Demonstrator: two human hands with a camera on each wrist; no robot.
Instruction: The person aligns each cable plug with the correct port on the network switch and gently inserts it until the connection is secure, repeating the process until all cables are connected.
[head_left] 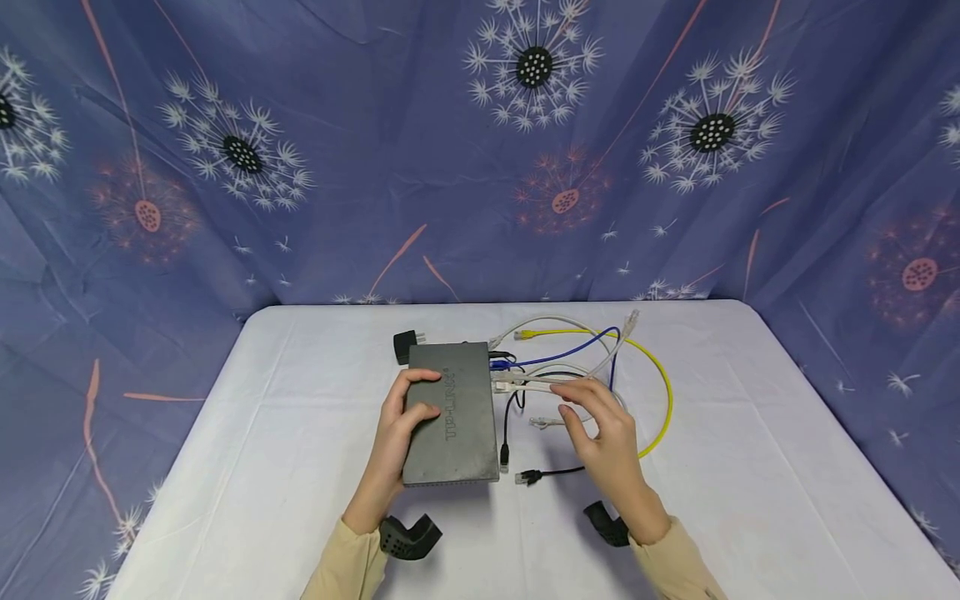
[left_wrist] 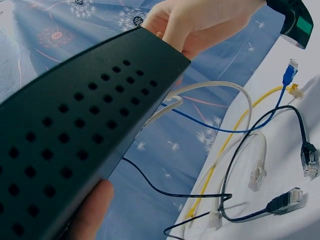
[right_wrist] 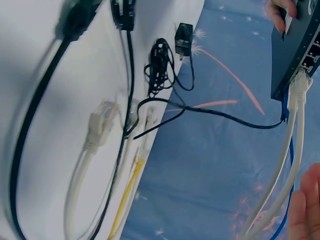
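the left hand grips the dark network switch by its left edge, fingers curled over the top panel and the thumb underneath, and the left wrist view shows the vented underside lifted clear of the white table, so the switch sits tilted near the middle of the table with its port side facing right; several cables are plugged into that side, among them two white patch cables, a blue cable and a black cable, while a yellow cable loops loose further right and a free black plug lies in front; the right hand hovers over the white cables just beside the ports, its fingers loosely spread and bent, and whether they already pinch a cable cannot be told from these views; to handle a connector well, the person likely needs to take one plug close to its body rather than by the cord, press its latch tab, and move it straight along the port axis while the left hand holds the switch steady against the pull, and picking the right white plug matters, since the two sit side by side and the blue one is just behind them; a black power adapter lies behind the switch
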